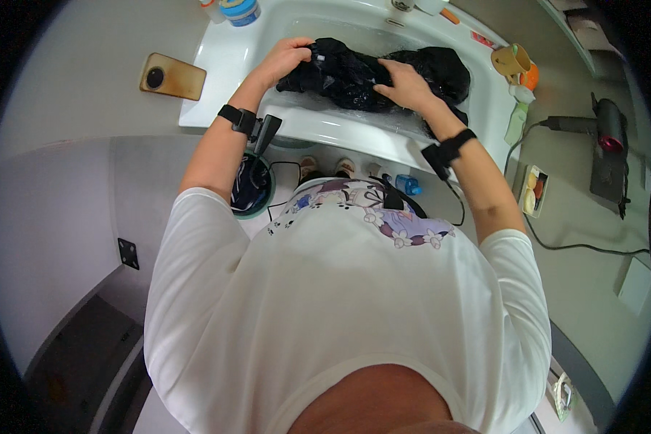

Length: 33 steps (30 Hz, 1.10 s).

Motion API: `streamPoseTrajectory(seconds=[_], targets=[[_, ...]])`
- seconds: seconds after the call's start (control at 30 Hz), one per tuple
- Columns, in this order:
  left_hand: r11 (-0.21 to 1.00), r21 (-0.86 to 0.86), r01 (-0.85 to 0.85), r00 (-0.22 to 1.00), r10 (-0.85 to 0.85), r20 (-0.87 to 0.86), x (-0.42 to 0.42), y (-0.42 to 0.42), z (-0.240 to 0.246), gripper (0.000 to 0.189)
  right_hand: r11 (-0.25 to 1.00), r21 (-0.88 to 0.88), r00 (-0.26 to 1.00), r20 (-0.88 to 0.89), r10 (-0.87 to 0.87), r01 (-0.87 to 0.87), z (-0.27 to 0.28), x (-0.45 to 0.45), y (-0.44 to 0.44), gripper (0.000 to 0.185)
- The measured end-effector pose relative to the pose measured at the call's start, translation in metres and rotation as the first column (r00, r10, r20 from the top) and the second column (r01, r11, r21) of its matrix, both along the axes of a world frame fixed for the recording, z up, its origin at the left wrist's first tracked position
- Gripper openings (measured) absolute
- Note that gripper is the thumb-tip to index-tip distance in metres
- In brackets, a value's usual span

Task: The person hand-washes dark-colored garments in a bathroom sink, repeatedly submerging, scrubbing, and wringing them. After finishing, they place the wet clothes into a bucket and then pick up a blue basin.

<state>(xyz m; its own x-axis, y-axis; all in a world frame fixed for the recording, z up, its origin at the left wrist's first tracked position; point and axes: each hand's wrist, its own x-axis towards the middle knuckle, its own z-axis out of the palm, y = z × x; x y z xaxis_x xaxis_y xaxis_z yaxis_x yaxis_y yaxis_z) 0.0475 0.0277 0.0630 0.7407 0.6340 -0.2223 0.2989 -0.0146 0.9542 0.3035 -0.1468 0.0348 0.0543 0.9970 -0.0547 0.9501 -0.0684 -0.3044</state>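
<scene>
A wet black garment [352,81] lies bunched in water in a white washbasin [325,127]. At its left end, my left hand [287,57] pinches the cloth between thumb and fingers, close to a small white tag. My right hand [407,84] rests on the garment right of its middle, palm down, with the fingers spread; whether it grips any cloth cannot be told. Part of the garment bulges beyond my right hand and hangs towards the basin's front wall. Both wrists carry black straps with small devices.
On the left lies a gold phone [173,77]. A blue-lidded jar [240,11] stands at the back left rim. A yellow mug [511,61] and a green bottle [517,122] are at the right rim. A hair dryer [610,125] hangs further right. Below stands a bucket [271,187] holding dark cloth.
</scene>
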Motion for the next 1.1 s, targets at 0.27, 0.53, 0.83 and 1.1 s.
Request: streamPoseTrajectory(seconds=[0.27, 0.53, 0.83, 1.1], targets=[[0.784, 0.61, 0.12, 0.98, -0.19, 0.051, -0.036, 0.011, -0.003, 0.026, 0.913, -0.344, 0.966, -0.058, -0.252, 0.217, -0.057, -0.038, 0.045, 0.062], [0.662, 0.725, 0.19, 0.977, -0.054, -0.207, -0.078, -0.007, -0.024, 0.028, 0.851, -0.259, 0.453, -0.756, -0.473, 0.456, 0.003, 0.024, 0.014, 0.038], [0.558, 0.812, 0.172, 0.976, 0.013, -0.216, -0.074, -0.025, -0.045, 0.029, 0.937, -0.025, 0.936, -0.049, -0.349, 0.348, 0.021, 0.06, -0.046, 0.036], [0.824, 0.443, 0.354, 0.876, -0.126, -0.465, -0.066, -0.045, -0.063, 0.034, 0.986, -0.154, 0.991, 0.107, 0.076, -0.059, 0.03, -0.001, -0.014, 0.048]])
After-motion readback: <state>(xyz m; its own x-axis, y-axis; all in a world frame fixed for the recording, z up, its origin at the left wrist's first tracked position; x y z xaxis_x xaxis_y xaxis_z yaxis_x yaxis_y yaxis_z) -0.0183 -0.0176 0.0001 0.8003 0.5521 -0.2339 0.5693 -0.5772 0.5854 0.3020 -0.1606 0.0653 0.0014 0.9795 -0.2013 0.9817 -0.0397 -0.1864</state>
